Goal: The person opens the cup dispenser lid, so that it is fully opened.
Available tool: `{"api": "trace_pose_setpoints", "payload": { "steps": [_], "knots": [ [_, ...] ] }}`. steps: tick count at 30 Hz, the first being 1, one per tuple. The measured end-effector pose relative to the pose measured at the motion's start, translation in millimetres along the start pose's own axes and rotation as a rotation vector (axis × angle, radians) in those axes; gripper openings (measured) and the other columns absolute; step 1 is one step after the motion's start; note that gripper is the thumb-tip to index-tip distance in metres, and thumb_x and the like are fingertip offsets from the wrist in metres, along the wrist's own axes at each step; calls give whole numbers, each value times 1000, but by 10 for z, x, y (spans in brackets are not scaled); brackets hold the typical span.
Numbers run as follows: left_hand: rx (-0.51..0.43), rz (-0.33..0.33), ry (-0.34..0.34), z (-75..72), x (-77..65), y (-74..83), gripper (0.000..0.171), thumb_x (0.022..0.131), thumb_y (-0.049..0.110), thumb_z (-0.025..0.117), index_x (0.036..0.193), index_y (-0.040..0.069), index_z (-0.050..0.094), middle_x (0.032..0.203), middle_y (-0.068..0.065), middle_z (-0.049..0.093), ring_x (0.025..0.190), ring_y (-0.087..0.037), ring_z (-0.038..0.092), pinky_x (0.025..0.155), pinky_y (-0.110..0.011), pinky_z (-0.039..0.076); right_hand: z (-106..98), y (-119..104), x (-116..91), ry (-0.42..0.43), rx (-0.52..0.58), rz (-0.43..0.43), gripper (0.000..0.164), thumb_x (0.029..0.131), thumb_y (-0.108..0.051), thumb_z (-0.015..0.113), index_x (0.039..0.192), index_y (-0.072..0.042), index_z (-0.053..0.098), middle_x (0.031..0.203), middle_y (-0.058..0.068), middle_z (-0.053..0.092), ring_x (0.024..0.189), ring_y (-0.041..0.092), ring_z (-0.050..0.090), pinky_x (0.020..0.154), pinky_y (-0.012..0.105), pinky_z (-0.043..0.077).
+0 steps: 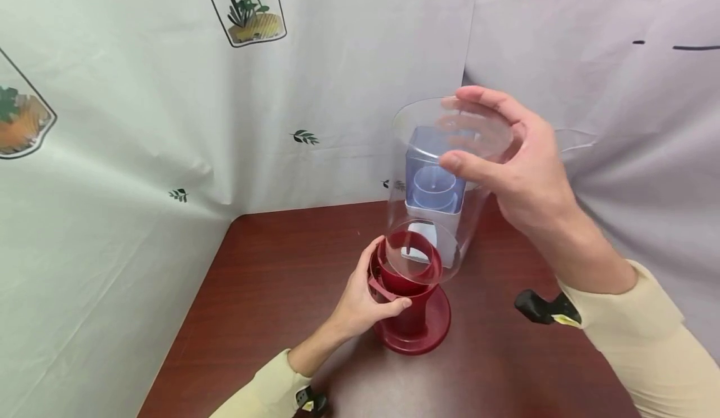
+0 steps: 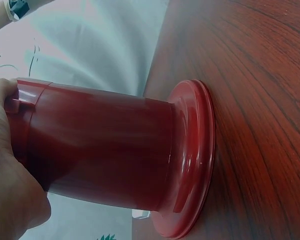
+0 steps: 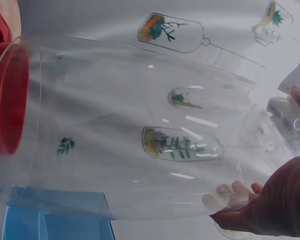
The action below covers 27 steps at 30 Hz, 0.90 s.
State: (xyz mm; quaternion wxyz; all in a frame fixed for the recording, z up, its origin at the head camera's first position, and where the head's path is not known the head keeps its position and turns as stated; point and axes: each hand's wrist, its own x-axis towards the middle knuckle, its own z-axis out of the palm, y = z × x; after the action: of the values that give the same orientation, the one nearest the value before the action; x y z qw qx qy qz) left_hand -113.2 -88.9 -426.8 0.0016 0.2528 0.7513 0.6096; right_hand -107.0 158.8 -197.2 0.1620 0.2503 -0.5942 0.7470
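My left hand (image 1: pixel 360 305) grips the upper rim of a dark red cylindrical stand (image 2: pixel 105 145) with a wide round foot. The foot sits on the table. A large clear plastic cylinder (image 3: pixel 130 125), open-ended and see-through, is tilted above the stand. Fingers behind and thumb in front, my right hand (image 1: pixel 529 174) holds the cylinder by its far, upper end. Its lower end overlaps the stand's red mouth (image 3: pixel 12 100); whether it is seated there I cannot tell. In the left wrist view, the thumb lies by a small tab on the stand's rim.
Behind the cylinder stands a translucent blue and white container (image 3: pixel 57 220), partly seen through the plastic. The brown wooden table (image 1: pixel 281 255) meets a pale fabric backdrop (image 1: pixel 337 80) printed with plants. Black straps hang at both cuffs.
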Motion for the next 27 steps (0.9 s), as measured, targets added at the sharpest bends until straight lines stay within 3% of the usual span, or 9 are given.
{"api": "trace_pose_setpoints", "payload": {
  "steps": [6,17,21,27],
  "knots": [
    [-24,-5,-11,-1,-9,-15,105,79,23,90,165,28,28,156,3,48,137,-23,52,101,-36,57,-209,-54,-24,56,23,-28,61,79,23,75,137,4,64,138,26,61,118,35,64,91,30,61],
    [-29,-18,-16,-10,-21,11,106,79,23,90,165,30,28,156,4,48,137,-22,52,99,-36,58,-688,105,-104,189,82,-32,58,83,26,71,137,7,63,133,21,67,119,31,63,92,25,58],
    [-33,-11,-14,-14,-17,10,106,79,23,90,165,29,28,156,3,47,137,-24,51,99,-37,58,-853,184,-160,239,-60,-27,64,78,23,79,136,0,66,132,14,69,117,25,62,85,18,58],
    [-33,-11,-17,-7,-8,-2,106,79,23,91,165,30,28,156,4,47,137,-23,51,98,-37,59,-1128,409,-224,363,-328,12,69,76,11,88,138,-10,66,132,5,68,97,12,67,71,11,56]
  ]
}}
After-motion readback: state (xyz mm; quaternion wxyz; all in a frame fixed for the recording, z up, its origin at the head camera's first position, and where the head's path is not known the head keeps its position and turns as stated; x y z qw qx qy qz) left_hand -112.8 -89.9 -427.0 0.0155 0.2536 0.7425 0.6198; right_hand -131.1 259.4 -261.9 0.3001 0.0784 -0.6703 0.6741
